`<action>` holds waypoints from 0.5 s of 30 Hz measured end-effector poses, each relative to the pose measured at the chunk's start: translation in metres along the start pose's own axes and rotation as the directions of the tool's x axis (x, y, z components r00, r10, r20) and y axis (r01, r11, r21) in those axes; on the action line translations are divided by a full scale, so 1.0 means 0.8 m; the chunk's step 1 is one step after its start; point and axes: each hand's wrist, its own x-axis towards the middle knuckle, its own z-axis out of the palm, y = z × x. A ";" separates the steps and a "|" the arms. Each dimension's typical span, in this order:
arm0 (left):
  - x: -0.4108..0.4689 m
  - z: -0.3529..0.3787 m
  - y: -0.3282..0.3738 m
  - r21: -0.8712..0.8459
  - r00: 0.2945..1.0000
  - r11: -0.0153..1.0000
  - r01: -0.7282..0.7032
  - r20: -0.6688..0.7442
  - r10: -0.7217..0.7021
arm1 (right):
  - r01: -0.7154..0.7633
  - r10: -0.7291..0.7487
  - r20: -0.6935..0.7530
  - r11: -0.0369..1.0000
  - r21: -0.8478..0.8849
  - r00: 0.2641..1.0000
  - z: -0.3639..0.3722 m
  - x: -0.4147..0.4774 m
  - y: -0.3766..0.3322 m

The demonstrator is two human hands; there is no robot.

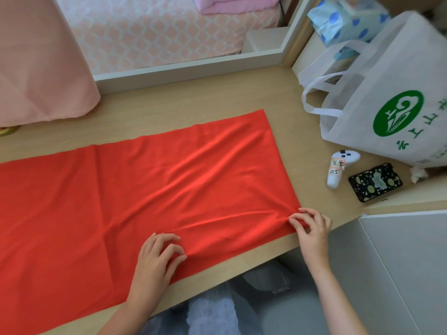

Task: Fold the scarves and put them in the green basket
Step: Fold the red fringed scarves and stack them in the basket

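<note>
Nearest, both forearms reach in from the bottom edge over the front of the wooden table [169,112]. The left hand [157,257] lies palm down on the red scarf [145,189] close to its near hem, fingers curled and drawn together, thumb and fingertips gathering a small ridge of cloth. The right hand [312,228] is at the scarf's near right corner, wrist raised, thumb and first fingers pinching the corner while the other fingers arch loosely above it. A long crease runs through the cloth from one hand to the other. The scarf is spread flat across the table, reaching past the left edge of view. Farther right, apart from the scarf, a white controller [338,169] with handwritten labels lies beside a dark patterned phone [375,182]. Behind them a white tote bag [387,93] with a green emblem leans with its mouth open to the left; something teal shows inside, the rest hidden. Beyond it sits a blue-dotted package [348,18], and at far left hangs pink fabric [41,56].
</note>
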 end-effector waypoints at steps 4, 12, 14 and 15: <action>-0.007 -0.003 0.004 -0.086 0.998 0.995 -0.050 0.022 0.052 | -0.010 0.007 0.055 0.999 0.049 0.998 -0.019 -0.001 0.008; -0.008 -0.005 0.002 0.156 0.988 0.985 -0.068 0.150 0.044 | -0.157 0.149 0.073 0.981 0.111 0.986 -0.015 0.002 0.022; -0.001 -0.006 -0.003 0.268 0.983 0.963 0.028 0.167 -0.075 | -0.260 0.258 0.030 0.960 0.108 0.966 -0.012 0.014 0.018; 0.000 -0.004 -0.008 0.312 0.976 0.949 0.052 0.185 -0.115 | -0.284 0.282 0.035 0.957 0.054 0.959 -0.010 0.019 0.019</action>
